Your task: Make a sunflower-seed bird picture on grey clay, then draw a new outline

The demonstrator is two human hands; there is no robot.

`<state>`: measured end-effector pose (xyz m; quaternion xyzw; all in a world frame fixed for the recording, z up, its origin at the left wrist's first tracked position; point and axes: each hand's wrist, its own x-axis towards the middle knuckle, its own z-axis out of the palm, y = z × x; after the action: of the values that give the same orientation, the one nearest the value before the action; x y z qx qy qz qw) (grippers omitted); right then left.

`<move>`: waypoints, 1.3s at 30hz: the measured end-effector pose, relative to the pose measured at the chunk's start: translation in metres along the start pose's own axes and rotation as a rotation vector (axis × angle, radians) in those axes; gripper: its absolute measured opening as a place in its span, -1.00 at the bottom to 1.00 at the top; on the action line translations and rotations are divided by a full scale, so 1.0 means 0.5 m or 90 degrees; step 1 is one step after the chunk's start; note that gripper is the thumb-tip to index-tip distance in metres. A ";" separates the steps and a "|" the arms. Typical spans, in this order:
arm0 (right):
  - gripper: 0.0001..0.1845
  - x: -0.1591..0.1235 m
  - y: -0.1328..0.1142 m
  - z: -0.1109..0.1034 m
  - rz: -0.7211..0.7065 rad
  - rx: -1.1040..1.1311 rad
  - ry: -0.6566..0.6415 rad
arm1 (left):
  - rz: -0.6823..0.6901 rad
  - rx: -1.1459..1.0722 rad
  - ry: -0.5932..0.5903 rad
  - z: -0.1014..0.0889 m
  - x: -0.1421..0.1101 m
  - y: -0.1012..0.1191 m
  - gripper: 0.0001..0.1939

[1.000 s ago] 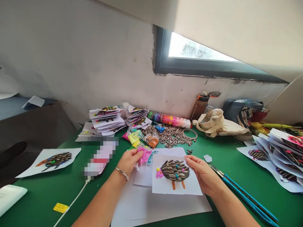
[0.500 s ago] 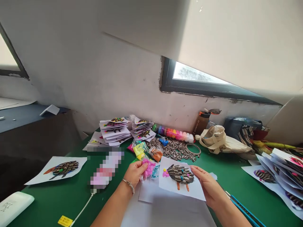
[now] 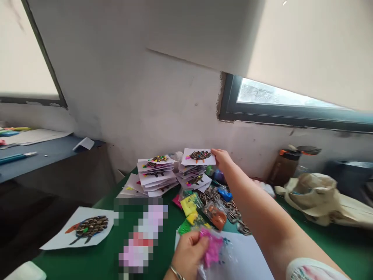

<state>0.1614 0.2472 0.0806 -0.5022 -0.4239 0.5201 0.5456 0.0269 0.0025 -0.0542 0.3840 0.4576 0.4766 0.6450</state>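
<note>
My right hand (image 3: pixel 223 158) reaches far forward and pinches the right edge of a white card (image 3: pixel 189 160) bearing a bird-like figure of striped seeds with orange legs. The card is at the top of the right-hand stack of similar cards (image 3: pixel 183 169); whether it rests there I cannot tell. Low in the middle, my left hand (image 3: pixel 189 251) grips a clear bag of pink clay (image 3: pixel 212 249) between thumb and fingers. Below that bag lies white paper (image 3: pixel 247 252). Just beyond are bags of yellow clay (image 3: pixel 189 205) and orange clay (image 3: pixel 217 217).
A second stack of seed cards (image 3: pixel 157 182) stands to the left. Loose striped seeds (image 3: pixel 210 196) lie partly behind my right arm. One seed-bird card (image 3: pixel 101 225) is on the green table at left. A brown bottle (image 3: pixel 284 167) and a cream cloth bag (image 3: pixel 313 194) stand at right.
My right hand has carried the seed card forward and left, from above the white paper to the right-hand stack. The left hand still holds the pink clay bag. The view has turned left.
</note>
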 end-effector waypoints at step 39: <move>-0.63 -0.462 0.196 -0.188 -0.118 -0.508 -0.202 | -0.050 0.026 0.086 0.031 -0.048 0.116 -0.54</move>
<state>0.2168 0.0034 -0.0151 -0.5474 -0.7134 0.3354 0.2809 0.0236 -0.0071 0.0098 0.3454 0.5247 0.4663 0.6229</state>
